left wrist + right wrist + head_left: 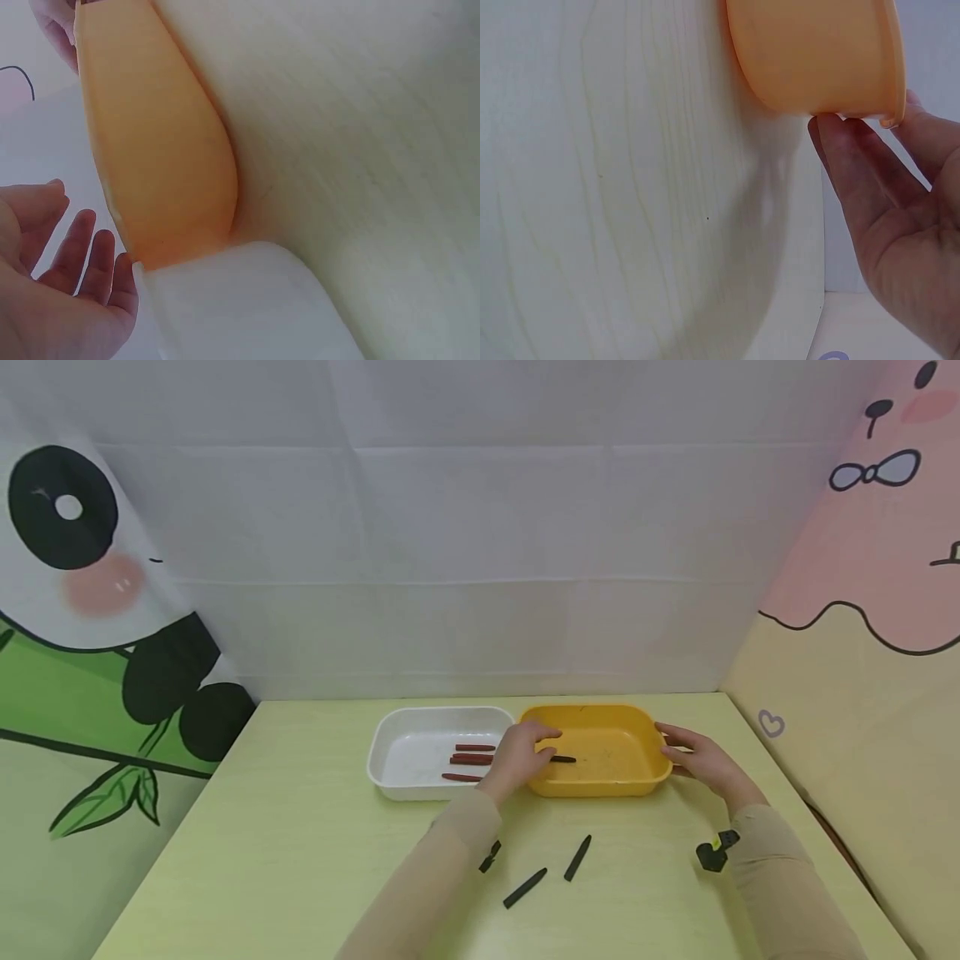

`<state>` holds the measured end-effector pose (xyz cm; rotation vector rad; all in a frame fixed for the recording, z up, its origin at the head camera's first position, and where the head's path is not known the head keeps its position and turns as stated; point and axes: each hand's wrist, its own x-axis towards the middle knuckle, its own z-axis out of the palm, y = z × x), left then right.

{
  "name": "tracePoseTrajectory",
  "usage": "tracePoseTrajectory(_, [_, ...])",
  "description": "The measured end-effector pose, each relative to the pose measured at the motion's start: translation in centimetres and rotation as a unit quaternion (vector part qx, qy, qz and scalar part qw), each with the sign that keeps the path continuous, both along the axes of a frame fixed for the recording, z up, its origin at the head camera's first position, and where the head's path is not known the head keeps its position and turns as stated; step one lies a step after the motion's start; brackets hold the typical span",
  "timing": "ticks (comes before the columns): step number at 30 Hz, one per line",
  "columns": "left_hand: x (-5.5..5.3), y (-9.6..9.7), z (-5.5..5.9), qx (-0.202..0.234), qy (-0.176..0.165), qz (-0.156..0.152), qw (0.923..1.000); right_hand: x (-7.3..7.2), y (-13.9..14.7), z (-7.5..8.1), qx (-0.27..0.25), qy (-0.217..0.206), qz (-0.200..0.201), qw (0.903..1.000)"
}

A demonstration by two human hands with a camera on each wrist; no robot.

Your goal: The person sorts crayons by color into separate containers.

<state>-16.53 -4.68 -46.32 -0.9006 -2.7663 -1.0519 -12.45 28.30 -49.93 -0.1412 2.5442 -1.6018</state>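
Observation:
My left hand (517, 758) hovers where a white tray (390, 785) and a yellow tray (600, 787) meet, its fingers loosely bent and apart with nothing between them. A black crayon (564, 759) lies in the yellow tray just beyond those fingertips. Several red crayons (471, 759) lie in the white tray, partly covered by the left hand. At the yellow tray's right end, my right hand (708, 764) grips it, thumb at the rim and fingers against the outer wall, as the right wrist view (915, 217) shows.
Two black crayons lie on the table in front of the trays: one crayon (577, 858) near the yellow tray, another crayon (525, 888) closer to me. A white cloth wall (480, 635) stands behind the table (300, 860), with printed panels on both sides.

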Motion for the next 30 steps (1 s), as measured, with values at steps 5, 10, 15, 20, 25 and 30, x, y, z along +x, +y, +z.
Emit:
tracePoseTrajectory(5, [1.1, -1.2, -0.4, 0.007, -0.01, -0.006, 0.9999, 0.1, 0.0, -0.1, 0.01, 0.002, 0.0, 0.9999])
tracePoseTrajectory(10, [1.9, -2.5, -0.7, 0.008, 0.027, -0.02, 0.9994, 0.2, -0.1, 0.1, 0.009, 0.004, 0.001, 1.0])
tracePoseTrajectory(15, [3.3, -4.0, -0.5, 0.026, 0.013, -0.029, 0.9991, 0.3, -0.2, 0.2, 0.005, 0.005, 0.004, 1.0])
tracePoseTrajectory(20, [4.5, -5.4, -0.7, 0.052, 0.006, -0.044, 0.9977, 0.3, -0.3, 0.2, 0.004, 0.003, -0.002, 1.0])
tracePoseTrajectory(25, [5.5, -6.7, -1.0, 0.057, 0.019, -0.055, 0.9967, 0.2, -0.4, 0.2, -0.009, 0.0, -0.001, 1.0])
tracePoseTrajectory(30, [6.6, -7.9, -1.6, 0.056, -0.015, -0.058, 0.9967, 0.3, -0.5, 0.3, -0.012, 0.005, 0.0, 0.9999])
